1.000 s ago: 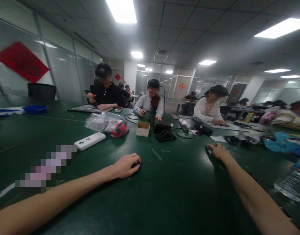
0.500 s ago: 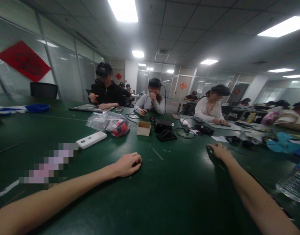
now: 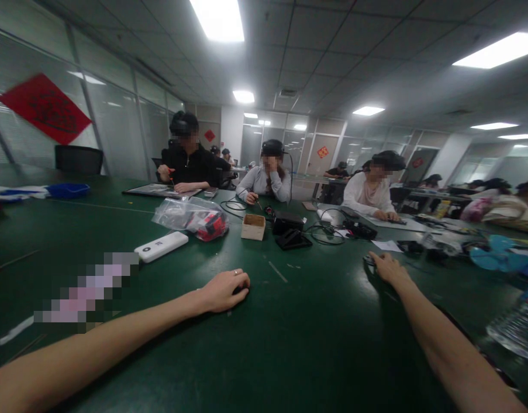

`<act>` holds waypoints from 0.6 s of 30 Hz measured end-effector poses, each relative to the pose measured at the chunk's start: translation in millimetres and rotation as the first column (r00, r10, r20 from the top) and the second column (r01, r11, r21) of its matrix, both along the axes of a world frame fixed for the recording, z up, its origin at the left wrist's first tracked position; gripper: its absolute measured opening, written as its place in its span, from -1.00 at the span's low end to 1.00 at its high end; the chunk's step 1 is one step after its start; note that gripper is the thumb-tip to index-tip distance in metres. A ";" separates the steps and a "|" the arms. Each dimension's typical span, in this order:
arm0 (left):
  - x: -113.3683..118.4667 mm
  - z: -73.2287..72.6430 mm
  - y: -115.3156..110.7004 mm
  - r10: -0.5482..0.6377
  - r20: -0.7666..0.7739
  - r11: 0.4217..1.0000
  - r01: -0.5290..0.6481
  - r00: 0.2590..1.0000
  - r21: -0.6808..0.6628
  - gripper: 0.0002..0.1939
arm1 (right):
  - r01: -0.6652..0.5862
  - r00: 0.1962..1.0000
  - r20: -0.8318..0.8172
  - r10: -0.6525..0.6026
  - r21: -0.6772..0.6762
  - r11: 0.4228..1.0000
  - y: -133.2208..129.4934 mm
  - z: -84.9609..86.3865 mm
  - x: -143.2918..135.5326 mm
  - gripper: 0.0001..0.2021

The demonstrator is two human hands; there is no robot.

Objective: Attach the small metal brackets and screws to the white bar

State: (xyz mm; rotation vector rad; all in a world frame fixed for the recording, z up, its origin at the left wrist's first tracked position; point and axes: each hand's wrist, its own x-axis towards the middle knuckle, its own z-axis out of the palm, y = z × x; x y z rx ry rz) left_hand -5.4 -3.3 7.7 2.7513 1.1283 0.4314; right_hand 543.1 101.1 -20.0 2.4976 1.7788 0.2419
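My left hand (image 3: 226,291) rests on the green table (image 3: 264,355), its fingers curled in, a ring on one of them. No object shows in it, though the underside of the fingers is hidden. Farther right, my right hand (image 3: 389,269) reaches forward low over the table. Its fingertips pinch a small dark object with a shiny part (image 3: 369,260), too small to name. A white power bank (image 3: 161,247) lies to the left, beyond my left forearm.
Beyond my hands are a bagged red-and-black item (image 3: 210,223), an open small box (image 3: 252,227), a black box (image 3: 287,221) and cables. A clear bottle (image 3: 516,327) and blue fan-like blades (image 3: 499,252) lie right. Several people sit opposite; one holds an orange-handled tool (image 3: 171,171).
The small object at my right fingertips has turned and shows a brighter face. My left hand stays put. The person in the middle opposite has raised a hand higher on the face.
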 end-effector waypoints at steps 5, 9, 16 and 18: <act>0.1 -0.3 0.2 0.002 -0.005 1.000 -0.002 1.000 0.003 -0.84 | -0.022 1.000 -0.004 0.022 -0.008 1.000 -2.1 2.3 -2.3 -0.49; -0.1 -1.4 1.1 0.000 0.001 1.000 0.000 1.000 0.007 -0.84 | -0.031 0.999 -0.019 0.030 -0.026 0.999 -2.6 5.3 -3.4 -0.46; 0.1 -3.3 1.2 -0.012 0.001 0.999 0.012 1.000 0.030 -0.86 | -0.024 0.996 -0.082 0.021 -0.037 0.999 -6.9 12.2 -9.2 -0.48; 0.5 -4.0 -0.2 -0.003 -0.006 0.998 0.003 1.000 0.061 -0.86 | -0.005 0.995 -0.103 0.001 -0.036 0.999 -6.8 11.8 -10.7 -0.45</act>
